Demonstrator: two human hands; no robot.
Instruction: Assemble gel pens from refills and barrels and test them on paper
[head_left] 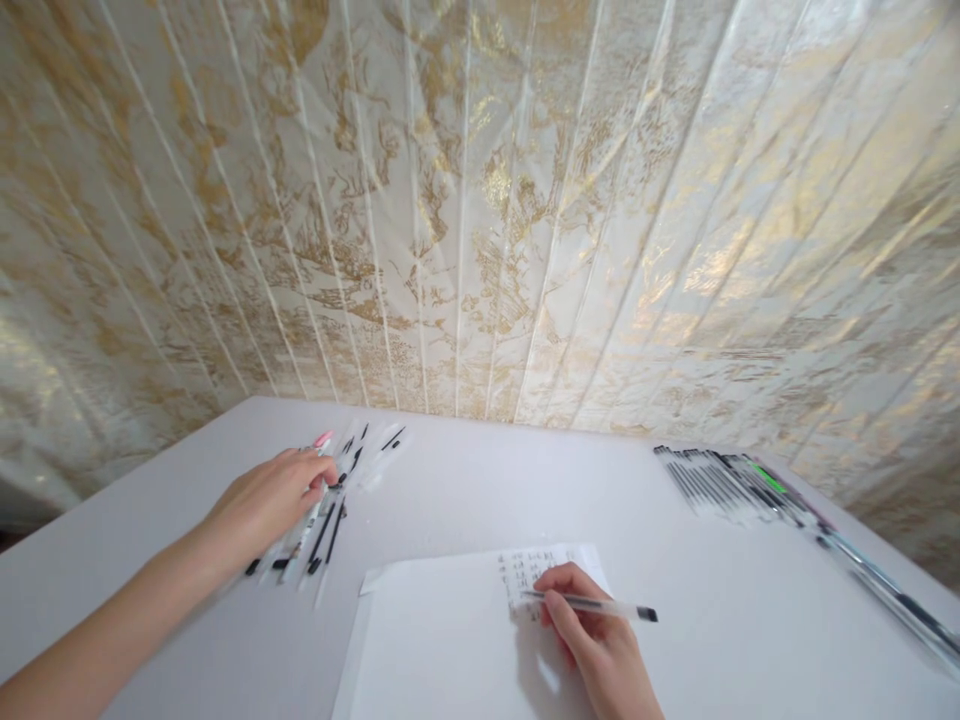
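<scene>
Pen (pixel 615 607) pinched in the right hand (pixel 596 645), its tip among the handwriting (pixel 525 565) on white paper (pixel 435 625).
Thumb and fingers of that hand close round the barrel, with the dark end sticking out to the right; they cover part of the writing, too small and blurred to read, and whether the tip touches is unclear. Left hand (pixel 281 495) lies with fingers bent over loose pens (pixel 321 540) on the white table (pixel 472 490), hiding some; whether it grips one cannot be told. Across the table, a row of pens (pixel 701 485) sits well apart, blurred, some running off the right edge. Gold-patterned sheeting (pixel 465 200) rises behind. The paper's lower edge is cut off.
</scene>
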